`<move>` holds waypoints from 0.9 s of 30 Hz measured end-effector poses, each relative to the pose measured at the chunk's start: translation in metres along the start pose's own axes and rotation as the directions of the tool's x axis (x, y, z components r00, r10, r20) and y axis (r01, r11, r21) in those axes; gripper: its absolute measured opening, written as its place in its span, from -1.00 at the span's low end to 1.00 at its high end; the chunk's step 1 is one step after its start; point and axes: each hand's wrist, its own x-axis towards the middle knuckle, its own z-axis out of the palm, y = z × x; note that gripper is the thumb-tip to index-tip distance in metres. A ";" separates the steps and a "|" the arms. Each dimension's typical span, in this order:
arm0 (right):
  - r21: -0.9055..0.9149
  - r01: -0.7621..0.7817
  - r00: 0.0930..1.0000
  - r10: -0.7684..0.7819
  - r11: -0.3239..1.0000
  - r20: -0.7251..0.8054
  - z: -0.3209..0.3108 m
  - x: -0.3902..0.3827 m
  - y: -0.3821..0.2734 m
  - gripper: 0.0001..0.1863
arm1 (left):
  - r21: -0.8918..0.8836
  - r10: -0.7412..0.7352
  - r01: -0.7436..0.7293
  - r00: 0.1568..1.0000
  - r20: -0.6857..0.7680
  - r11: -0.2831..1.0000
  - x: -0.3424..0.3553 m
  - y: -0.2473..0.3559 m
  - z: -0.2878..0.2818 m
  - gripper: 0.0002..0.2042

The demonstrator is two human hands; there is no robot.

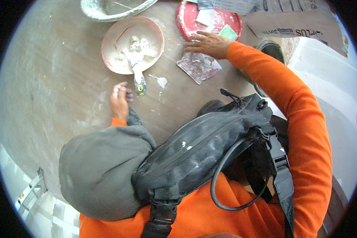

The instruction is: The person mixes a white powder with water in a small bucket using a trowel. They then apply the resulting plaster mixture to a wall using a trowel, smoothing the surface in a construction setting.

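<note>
My right hand (208, 45) reaches out with fingers spread, palm down, between a red lid (181, 22) and a crumpled clear plastic packet (200, 67) smeared with white; whether it touches either is hard to tell. On the lid lie a white square piece (205, 17) and a pale green one (228, 32). My left hand (119, 102) is low beside the floor, its slightly blurred fingers loosely bent and apart, with nothing visible in them. Just beyond it, a putty knife (140, 85) leans in a whitish bowl (107, 49), its blade covered in white compound (141, 47).
A larger dusty tub (95, 16) stands at the far left. Printed paper sacking (293, 22) lies at the far right, near a dark shoe (270, 48). White splatter (161, 81) marks the brown floor (67, 79). A black bag (194, 142) hangs across my lap.
</note>
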 end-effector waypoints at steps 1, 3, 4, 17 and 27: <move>-0.045 0.014 1.000 -0.015 0.999 -0.008 -0.001 0.015 -0.009 -0.24 | -0.266 -0.191 0.178 0.981 -0.023 0.947 0.006 0.006 -0.009 -0.62; -0.095 0.021 0.993 -0.032 0.995 -0.117 0.013 0.029 -0.016 -0.38 | -0.309 -0.223 0.197 0.974 -0.051 0.930 0.019 0.033 -0.010 -0.47; -0.074 0.022 0.992 -0.031 0.997 -0.125 0.006 0.034 -0.017 -0.46 | -0.261 -0.240 0.229 0.971 -0.011 0.938 0.030 0.034 -0.015 -0.47; 0.651 -0.395 0.851 0.524 0.648 -0.005 -0.146 -0.084 0.003 -0.81 | -0.487 -0.416 0.390 0.908 0.060 0.782 0.022 0.050 -0.039 -0.57; 0.778 -0.540 0.655 0.741 0.321 0.149 -0.219 -0.282 -0.097 -0.63 | -0.628 -0.358 0.192 0.921 -0.150 0.755 -0.200 0.136 -0.144 -0.67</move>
